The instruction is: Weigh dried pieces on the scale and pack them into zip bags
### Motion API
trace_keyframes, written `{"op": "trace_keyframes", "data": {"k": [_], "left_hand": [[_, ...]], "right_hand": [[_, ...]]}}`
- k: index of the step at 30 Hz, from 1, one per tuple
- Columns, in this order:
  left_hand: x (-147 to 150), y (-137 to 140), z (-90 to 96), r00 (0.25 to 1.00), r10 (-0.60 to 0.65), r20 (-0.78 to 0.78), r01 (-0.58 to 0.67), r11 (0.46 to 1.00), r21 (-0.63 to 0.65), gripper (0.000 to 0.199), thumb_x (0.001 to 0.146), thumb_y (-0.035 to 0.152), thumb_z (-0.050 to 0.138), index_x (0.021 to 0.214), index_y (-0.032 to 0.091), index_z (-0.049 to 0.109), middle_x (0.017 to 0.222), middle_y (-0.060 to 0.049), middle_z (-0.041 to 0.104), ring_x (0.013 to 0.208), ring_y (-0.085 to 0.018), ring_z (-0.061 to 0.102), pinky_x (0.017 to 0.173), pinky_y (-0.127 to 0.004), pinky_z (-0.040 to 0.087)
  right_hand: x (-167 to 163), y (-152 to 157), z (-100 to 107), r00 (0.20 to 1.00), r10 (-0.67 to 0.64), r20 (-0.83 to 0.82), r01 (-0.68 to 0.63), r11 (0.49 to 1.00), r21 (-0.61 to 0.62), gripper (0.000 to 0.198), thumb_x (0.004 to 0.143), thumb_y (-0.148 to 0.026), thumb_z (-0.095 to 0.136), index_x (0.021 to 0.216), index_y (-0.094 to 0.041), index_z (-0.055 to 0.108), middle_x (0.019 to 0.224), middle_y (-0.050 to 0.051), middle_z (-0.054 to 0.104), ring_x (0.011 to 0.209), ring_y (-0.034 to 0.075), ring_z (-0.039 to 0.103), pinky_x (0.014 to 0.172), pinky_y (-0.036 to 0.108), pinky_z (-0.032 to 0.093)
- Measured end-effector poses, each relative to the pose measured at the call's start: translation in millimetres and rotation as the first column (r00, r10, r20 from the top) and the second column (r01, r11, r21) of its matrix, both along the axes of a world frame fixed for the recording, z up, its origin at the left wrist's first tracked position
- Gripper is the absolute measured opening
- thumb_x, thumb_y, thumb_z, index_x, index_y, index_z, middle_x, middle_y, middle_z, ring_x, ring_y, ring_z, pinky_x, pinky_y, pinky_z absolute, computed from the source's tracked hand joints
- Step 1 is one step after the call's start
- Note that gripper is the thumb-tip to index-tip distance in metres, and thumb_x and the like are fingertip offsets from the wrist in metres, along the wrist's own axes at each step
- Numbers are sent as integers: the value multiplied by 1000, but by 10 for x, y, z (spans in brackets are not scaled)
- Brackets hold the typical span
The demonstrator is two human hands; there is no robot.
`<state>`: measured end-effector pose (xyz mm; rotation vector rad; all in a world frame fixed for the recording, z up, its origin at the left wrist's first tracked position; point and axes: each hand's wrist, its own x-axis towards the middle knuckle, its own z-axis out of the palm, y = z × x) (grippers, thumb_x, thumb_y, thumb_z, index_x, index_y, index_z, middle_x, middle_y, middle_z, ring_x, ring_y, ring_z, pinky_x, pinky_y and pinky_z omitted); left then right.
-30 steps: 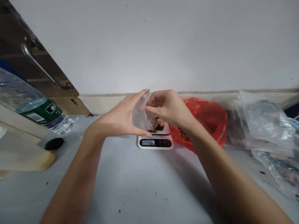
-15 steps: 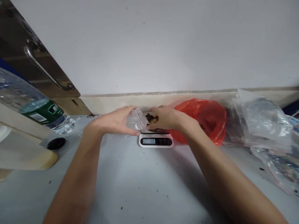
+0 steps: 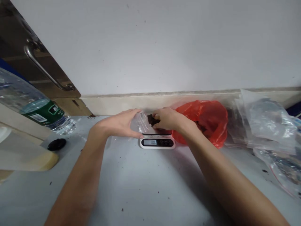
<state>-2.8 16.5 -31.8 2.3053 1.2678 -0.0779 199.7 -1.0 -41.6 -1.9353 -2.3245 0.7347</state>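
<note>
My left hand (image 3: 121, 124) curves round a clear plastic zip bag (image 3: 141, 123), thumb at its near side and fingers at its far side. The bag's mouth faces right, over the left part of a small white digital scale (image 3: 145, 146). My right hand (image 3: 167, 118) has its fingers closed on dark, brittle-looking dried pieces (image 3: 152, 119) above the scale's plate, close to the bag's mouth. The scale's display reads 10.6. Just right of the scale sits a red plastic bag (image 3: 213, 113), open, with more dark pieces inside; my right forearm passes in front of it.
At left a large water bottle (image 3: 44, 111) with a green label leans in, near a cloudy container (image 3: 25, 157) and a black cap (image 3: 56, 144). Several clear zip bags (image 3: 268, 122) lie at right. A white wall (image 3: 164, 47) rises behind; dark crumbs dot the grey tabletop (image 3: 131, 185).
My right hand has drawn the dark pieces together and lifted them from the plate toward the bag. My left hand and the bag have shifted slightly right.
</note>
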Motion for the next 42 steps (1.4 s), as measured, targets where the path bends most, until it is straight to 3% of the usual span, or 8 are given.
{"op": "trace_keyframes", "data": {"k": [8, 12, 15, 26, 32, 36, 38, 42], "left_hand": [[48, -2, -36, 1000, -16, 5, 16, 1000, -16, 93, 71, 62, 76, 151, 27, 46, 163, -15, 48, 148, -41, 47, 119, -51, 40], [73, 5, -60, 999, -38, 32, 38, 999, 6, 87, 70, 63, 78, 146, 29, 51, 158, -13, 54, 144, -40, 51, 114, -48, 46], [104, 1, -62, 994, -58, 90, 57, 998, 17, 86, 71, 66, 78, 144, 29, 53, 154, -13, 59, 139, -38, 56, 111, -47, 48], [109, -6, -31, 963, -112, 246, 118, 993, -13, 84, 80, 62, 74, 150, 25, 48, 155, -11, 59, 140, -34, 57, 113, -43, 46], [66, -5, 10, 979, -38, 199, 44, 999, -25, 82, 79, 66, 72, 145, 22, 50, 152, -13, 60, 136, -33, 60, 108, -41, 48], [17, 11, 26, 984, 11, 176, -4, 999, -41, 80, 78, 69, 71, 142, 24, 53, 141, -13, 67, 125, -33, 65, 98, -42, 53], [-28, 20, 42, 983, 14, 181, -8, 999, -32, 82, 79, 71, 70, 146, 27, 51, 143, -12, 66, 125, -33, 65, 97, -41, 54], [-140, 9, 120, 985, 69, 160, -73, 997, 19, 93, 80, 74, 68, 156, 28, 41, 151, -12, 60, 129, -32, 63, 97, -38, 54]], "right_hand": [[134, 56, 16, 992, -42, -115, 42, 999, 0, 26, 79, -3, 63, 61, -21, 57, 65, 4, 69, 57, 16, 60, 51, 28, 41], [203, 20, 123, 978, 13, -209, -3, 999, 49, 15, 85, -7, 63, 82, -18, 73, 86, 5, 79, 73, 16, 67, 60, 26, 47], [209, -27, 202, 954, 77, -290, -53, 994, 92, 27, 86, -6, 65, 101, -22, 79, 99, 1, 81, 83, 15, 70, 69, 25, 51], [152, -78, 228, 919, 185, -349, -109, 968, 224, 32, 79, -9, 73, 108, -20, 79, 91, 1, 78, 79, 17, 69, 67, 27, 49], [137, -69, 218, 800, 160, -579, -94, 985, 143, 39, 81, -5, 72, 116, -20, 71, 108, 5, 80, 104, 21, 74, 87, 31, 58], [133, -72, 227, 704, 136, -697, -72, 990, 120, 37, 85, -9, 73, 120, -19, 66, 113, 8, 80, 108, 22, 74, 89, 33, 60], [144, -68, 237, 725, 123, -678, 2, 984, 180, 29, 89, -10, 68, 117, -18, 69, 110, 9, 80, 101, 22, 76, 86, 33, 60], [191, -22, 204, 902, -53, -428, 178, 950, 257, 26, 90, -9, 63, 112, -17, 74, 108, 11, 79, 96, 23, 74, 81, 32, 56]]}}
